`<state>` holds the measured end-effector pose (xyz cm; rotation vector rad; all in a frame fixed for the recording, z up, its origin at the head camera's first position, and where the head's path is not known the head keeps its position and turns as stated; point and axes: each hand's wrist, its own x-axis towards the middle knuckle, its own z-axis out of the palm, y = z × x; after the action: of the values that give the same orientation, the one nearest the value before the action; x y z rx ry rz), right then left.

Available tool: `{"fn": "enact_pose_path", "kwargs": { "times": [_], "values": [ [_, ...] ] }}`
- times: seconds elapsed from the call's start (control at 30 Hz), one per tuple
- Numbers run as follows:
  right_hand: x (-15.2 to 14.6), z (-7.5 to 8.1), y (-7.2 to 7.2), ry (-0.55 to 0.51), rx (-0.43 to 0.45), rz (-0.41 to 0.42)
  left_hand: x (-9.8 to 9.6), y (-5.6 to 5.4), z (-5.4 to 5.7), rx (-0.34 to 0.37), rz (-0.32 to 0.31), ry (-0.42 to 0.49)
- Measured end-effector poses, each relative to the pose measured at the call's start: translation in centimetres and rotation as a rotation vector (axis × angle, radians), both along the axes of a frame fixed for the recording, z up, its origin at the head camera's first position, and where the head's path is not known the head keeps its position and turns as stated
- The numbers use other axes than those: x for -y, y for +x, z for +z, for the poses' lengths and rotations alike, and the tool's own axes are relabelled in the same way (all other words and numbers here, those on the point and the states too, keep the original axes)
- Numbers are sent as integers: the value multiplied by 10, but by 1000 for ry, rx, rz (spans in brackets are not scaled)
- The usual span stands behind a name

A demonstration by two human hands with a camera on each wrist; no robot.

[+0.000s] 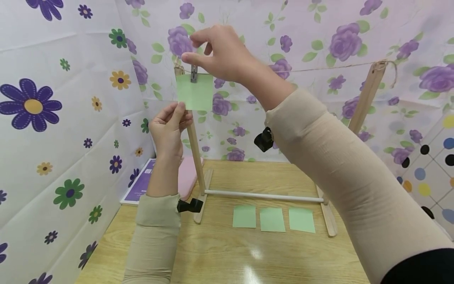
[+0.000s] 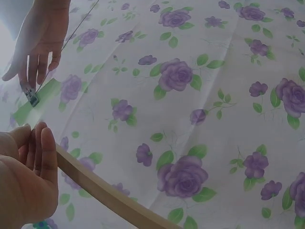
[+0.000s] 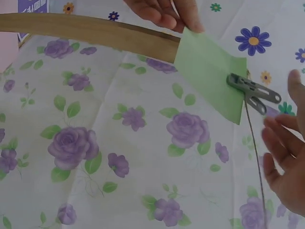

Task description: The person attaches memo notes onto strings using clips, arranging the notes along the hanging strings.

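A green sticky note (image 1: 203, 94) hangs at the left end of a thin twine (image 1: 319, 69), clipped at its top edge by a grey clothespin (image 3: 252, 90). My left hand (image 1: 168, 128) pinches the note's lower left corner between thumb and fingers. Just above and beside the clothespin is my right hand (image 1: 225, 53), its thumb and fingers spread. In the right wrist view a gap shows between those fingers and the clothespin's handles. Both hands are by the top of the left wooden post (image 1: 194, 146).
Three more green notes (image 1: 272, 219) lie in a row on the wooden table (image 1: 220, 256). Behind them a white rod (image 1: 262, 195) joins the feet of the left post and the right post (image 1: 367, 94). A purple-covered book (image 1: 136, 193) and a pink item (image 1: 187, 177) lie at the back left.
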<state>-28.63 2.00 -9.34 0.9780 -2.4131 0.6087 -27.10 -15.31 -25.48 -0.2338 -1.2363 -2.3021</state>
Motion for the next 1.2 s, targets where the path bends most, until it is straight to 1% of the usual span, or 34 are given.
{"fn": "enact_pose_path", "kwargs": {
  "times": [0.03, 0.1, 0.2, 0.27, 0.37, 0.43, 0.53, 0.6, 0.7, 0.8, 0.87, 0.97, 1.1, 1.2],
  "values": [
    [0, -2, 0, -23, -37, -2, 0, 0, 0, 0, 3, -10],
    [-2, -6, 1, -92, -130, 30, 1, 0, 0, 6, -9, -18],
    [-5, -14, 3, -179, -295, 116, 2, 1, -1, 14, -34, -31],
    [-8, -22, 4, -217, -385, 181, 2, 2, -5, 13, -41, -51],
    [-13, -35, 8, -246, -461, 255, 4, 3, -9, 6, -43, -102],
    [-17, -44, 12, -258, -478, 296, 5, 3, -11, 8, -45, -152],
    [-24, -60, 18, -260, -470, 352, 7, 5, -13, 21, -48, -224],
    [-29, -71, 21, -249, -444, 378, 8, 6, -15, 24, -53, -255],
    [-37, -87, 24, -237, -382, 399, 9, 7, -17, 20, -51, -285],
    [-50, -105, 24, -239, -305, 382, 9, 9, -20, 33, -58, -317],
    [-60, -118, 24, -257, -251, 359, 9, 11, -23, 52, -51, -360],
    [-76, -137, 25, -308, -171, 307, 10, 13, -29, 70, 0, -492],
    [-94, -165, 27, -361, -100, 247, 11, 18, -37, 72, 70, -700],
    [-107, -188, 29, -372, -40, 215, 8, 21, -44, 67, 73, -819]
  ]
}}
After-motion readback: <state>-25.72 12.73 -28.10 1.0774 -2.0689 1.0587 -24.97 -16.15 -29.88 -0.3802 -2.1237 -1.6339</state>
